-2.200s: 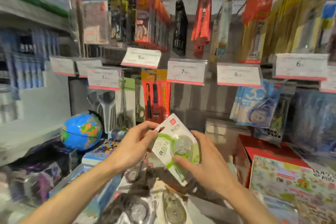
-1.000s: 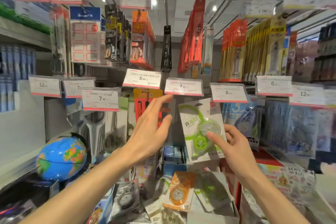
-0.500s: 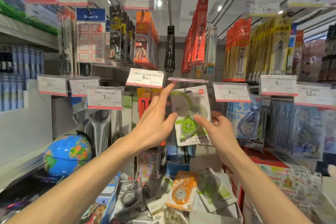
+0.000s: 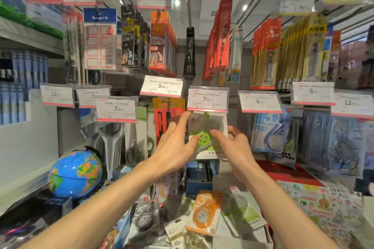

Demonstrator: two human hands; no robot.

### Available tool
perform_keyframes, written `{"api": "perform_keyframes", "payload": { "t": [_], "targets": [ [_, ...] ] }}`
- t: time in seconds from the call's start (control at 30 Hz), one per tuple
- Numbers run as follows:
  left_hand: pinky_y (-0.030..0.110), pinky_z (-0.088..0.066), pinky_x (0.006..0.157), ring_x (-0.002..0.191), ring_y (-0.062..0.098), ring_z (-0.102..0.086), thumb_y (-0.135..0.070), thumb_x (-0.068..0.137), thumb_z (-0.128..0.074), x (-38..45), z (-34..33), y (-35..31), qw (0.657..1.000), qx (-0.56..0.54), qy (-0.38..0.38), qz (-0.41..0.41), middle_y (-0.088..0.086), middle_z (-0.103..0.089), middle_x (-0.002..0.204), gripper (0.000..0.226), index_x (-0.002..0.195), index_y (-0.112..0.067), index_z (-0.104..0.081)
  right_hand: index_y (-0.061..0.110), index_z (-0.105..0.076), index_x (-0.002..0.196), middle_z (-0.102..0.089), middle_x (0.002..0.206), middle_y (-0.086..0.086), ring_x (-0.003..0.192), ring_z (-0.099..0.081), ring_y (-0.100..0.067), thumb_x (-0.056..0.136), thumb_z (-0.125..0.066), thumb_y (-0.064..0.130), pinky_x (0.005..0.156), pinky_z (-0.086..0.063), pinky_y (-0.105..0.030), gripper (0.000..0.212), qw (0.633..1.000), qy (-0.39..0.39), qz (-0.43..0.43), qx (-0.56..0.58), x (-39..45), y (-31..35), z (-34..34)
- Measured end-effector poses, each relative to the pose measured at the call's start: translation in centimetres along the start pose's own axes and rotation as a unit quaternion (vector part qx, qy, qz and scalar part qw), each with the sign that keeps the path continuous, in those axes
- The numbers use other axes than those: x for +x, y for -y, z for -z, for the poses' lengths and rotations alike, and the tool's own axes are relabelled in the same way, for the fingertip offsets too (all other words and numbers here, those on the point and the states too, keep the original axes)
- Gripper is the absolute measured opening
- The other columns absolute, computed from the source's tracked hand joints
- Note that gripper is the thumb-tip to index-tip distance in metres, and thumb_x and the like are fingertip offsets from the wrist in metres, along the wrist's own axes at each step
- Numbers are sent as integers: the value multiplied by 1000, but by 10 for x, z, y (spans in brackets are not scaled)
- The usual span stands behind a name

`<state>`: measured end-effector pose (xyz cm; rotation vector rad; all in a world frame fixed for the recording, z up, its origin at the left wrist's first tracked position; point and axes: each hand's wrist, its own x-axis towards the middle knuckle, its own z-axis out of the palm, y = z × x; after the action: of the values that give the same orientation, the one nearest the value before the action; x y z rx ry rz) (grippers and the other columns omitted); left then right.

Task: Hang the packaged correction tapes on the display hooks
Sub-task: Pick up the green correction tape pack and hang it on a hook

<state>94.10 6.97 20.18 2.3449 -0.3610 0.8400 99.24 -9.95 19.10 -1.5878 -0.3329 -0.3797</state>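
A green packaged correction tape [image 4: 204, 139] hangs just under the 7.90 price tag [image 4: 207, 100], its top hidden behind that tag. My right hand [image 4: 232, 147] pinches its right side with thumb and fingers. With straight fingers my left hand [image 4: 174, 145] touches the pack's left edge, index finger pointing up at the tag. The hook itself is hidden behind the tag. Below lie more packs: an orange correction tape [image 4: 203, 213], a green one [image 4: 245, 211] and a grey one [image 4: 144, 217].
Blue correction tapes [image 4: 273, 133] hang to the right under the 8.00 tag. A red-orange pack [image 4: 168, 114] hangs to the left. A globe [image 4: 75, 174] stands at lower left, scissors [image 4: 111, 143] beside it. Sticker books [image 4: 327, 206] lie at lower right.
The green pack rose from waist height to the hook under the 7.90 tag. The tag, flipped up half a second ago, hangs down again. Both hands went up with the pack.
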Motion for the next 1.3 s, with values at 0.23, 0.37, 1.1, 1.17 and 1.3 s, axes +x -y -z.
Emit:
{"api": "perform_keyframes", "payload": {
  "t": [0.23,0.37,1.1,1.17,1.3],
  "targets": [
    [30,-48,97,106,11,-64,-43,101,-51,5,-28,12,997,-73,25,9,-11,-60,128,57,151,-31,-28,41,-18,152,-41,141,22,120,-46,-2,93,-63,40,100,-38,-28,74,973,-17,152,-173,-14,-13,-2],
    [38,-49,100,115,17,-61,-44,102,-46,10,-35,21,998,-48,35,9,-6,-52,134,44,141,-27,-38,49,-6,153,-37,150,12,124,-44,-7,100,-51,38,91,-31,-23,70,943,10,196,-269,-15,-26,-5],
    [35,-40,109,134,17,-45,-40,100,-51,-44,-83,69,990,0,135,43,-5,-32,151,64,156,-32,-22,20,-25,152,-45,141,-12,126,-51,-35,97,-51,44,102,-43,-42,66,856,102,-1,-507,-13,-63,45],
    [36,-38,112,135,18,-44,-43,100,-50,-56,-106,80,982,19,180,52,-4,-34,148,58,153,-33,-29,19,-37,147,-42,141,-12,127,-50,-36,96,-52,41,105,-42,-41,57,817,157,-61,-551,-18,-83,50],
    [39,-35,115,140,20,-38,-52,99,-42,-73,-144,96,962,43,260,63,-4,-39,149,57,151,-32,-34,16,-34,148,-37,147,-17,136,-38,-38,93,-54,48,112,-35,-43,67,769,199,-148,-589,-27,-123,47]
  ]
}}
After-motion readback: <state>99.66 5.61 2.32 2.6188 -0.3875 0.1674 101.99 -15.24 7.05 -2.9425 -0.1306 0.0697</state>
